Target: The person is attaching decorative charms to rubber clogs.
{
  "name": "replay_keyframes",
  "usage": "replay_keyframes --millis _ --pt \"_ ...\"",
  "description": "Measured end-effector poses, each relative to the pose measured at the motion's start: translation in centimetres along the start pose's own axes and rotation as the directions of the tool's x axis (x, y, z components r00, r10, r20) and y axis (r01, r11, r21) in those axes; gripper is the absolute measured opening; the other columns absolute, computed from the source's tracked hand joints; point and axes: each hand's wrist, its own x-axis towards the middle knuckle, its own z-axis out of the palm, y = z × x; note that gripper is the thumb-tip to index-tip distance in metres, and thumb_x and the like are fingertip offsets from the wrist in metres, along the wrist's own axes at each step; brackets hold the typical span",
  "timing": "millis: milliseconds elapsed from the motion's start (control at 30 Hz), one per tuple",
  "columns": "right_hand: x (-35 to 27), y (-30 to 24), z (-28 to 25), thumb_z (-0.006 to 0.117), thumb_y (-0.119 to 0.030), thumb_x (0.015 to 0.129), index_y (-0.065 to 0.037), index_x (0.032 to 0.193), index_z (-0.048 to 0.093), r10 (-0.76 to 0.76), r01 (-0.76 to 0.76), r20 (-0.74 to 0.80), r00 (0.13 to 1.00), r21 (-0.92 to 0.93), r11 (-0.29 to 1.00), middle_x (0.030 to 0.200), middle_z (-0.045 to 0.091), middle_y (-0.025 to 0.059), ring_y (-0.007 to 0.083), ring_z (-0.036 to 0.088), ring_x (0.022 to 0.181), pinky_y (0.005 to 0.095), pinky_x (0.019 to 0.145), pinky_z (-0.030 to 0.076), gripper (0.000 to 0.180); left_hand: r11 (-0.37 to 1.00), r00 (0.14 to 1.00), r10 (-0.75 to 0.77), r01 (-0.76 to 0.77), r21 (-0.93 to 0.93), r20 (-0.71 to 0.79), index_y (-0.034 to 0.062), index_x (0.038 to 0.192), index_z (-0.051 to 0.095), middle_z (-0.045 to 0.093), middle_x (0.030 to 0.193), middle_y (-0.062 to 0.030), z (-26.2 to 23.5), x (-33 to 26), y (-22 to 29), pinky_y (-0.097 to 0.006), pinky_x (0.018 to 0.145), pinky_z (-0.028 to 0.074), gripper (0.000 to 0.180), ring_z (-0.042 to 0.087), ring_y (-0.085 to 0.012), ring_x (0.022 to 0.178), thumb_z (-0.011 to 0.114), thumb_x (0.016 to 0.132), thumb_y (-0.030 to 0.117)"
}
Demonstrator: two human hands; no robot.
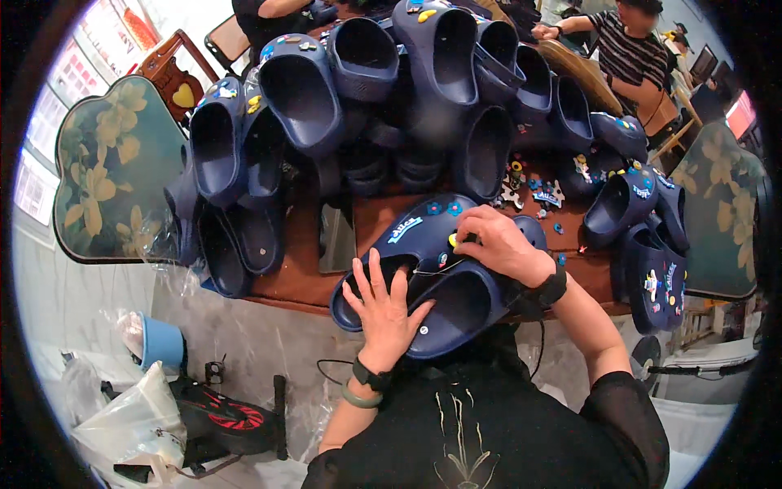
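Two navy clogs lie side by side at the table's front edge. The left navy clog [423, 236] has blue flower charms and a pale blue lettered charm on its toe. My left hand [381, 314] rests with fingers spread over the clogs' heel openings, its thumb on the right navy clog [448, 314]. With thumb and forefinger pinched, my right hand [501, 244] holds a small yellow charm [454, 241] against the left clog's upper. The charm is partly covered by the fingers. A small colourful charm [442, 260] sits just below it.
Many navy clogs [301, 94] are piled along the back of the table. Loose charms [529, 187] lie right of centre, near decorated clogs [652, 277] at the right edge. A blue bucket [161, 341] stands on the floor at left. Another person [627, 49] sits at far right.
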Motion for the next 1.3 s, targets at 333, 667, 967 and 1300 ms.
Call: replay_keyframes --millis 333,667,967,1300 --pt "0.9 -0.5 -0.1 0.082 -0.01 0.073 -0.001 0.086 0.061 0.224 -0.243 0.14 0.964 0.132 0.961 0.079 0.063 0.0122 0.0228 0.064 0.071 0.033 0.066 0.051 0.025 0.999 1.0 0.012 -0.013 0.043 0.012 0.0086 0.131 0.046 0.015 0.159 -0.0258 -0.1 0.1 0.0 -0.072 0.106 0.02 0.076 0.017 -0.0502 0.144 0.081 0.073 0.043" --pt "0.9 0.4 0.5 0.081 -0.019 0.075 -0.003 0.084 0.062 0.213 -0.234 0.161 0.964 0.122 0.965 0.078 0.065 0.0141 0.0302 0.064 0.072 0.0393 0.064 0.049 0.026 0.999 1.0 0.002 -0.003 0.041 0.018 0.008 0.131 0.046 0.015 0.159 -0.0263 -0.2 0.1 0.1 -0.072 0.106 0.02 0.076 0.017 -0.0506 0.143 0.081 0.073 0.043" --pt "0.8 1.1 0.8 0.082 -0.01 0.073 -0.004 0.086 0.065 -0.007 0.008 -0.022 1.0 0.037 0.999 0.085 0.064 0.0092 0.0257 0.063 0.085 0.0348 0.075 0.051 0.022 0.999 1.0 -0.005 0.006 0.037 -0.01 0.0108 0.13 0.051 0.025 0.155 -0.0271 -0.4 0.8 0.2 -0.069 0.107 0.018 0.074 0.017 -0.0505 0.143 0.083 0.071 0.042" --pt "0.2 0.7 0.7 0.073 -0.01 0.08 -0.003 0.085 0.068 0.037 -0.048 0.102 0.994 0.108 0.993 0.085 0.066 0.012 0.0317 0.065 0.084 0.0395 0.074 0.053 0.01 0.999 0.999 0.001 -0.003 0.048 0.045 0.0081 0.125 0.054 0.019 0.155 -0.0308 -0.4 -0.4 0.1 -0.072 0.106 0.015 0.071 0.014 -0.0521 0.143 0.079 0.073 0.05"
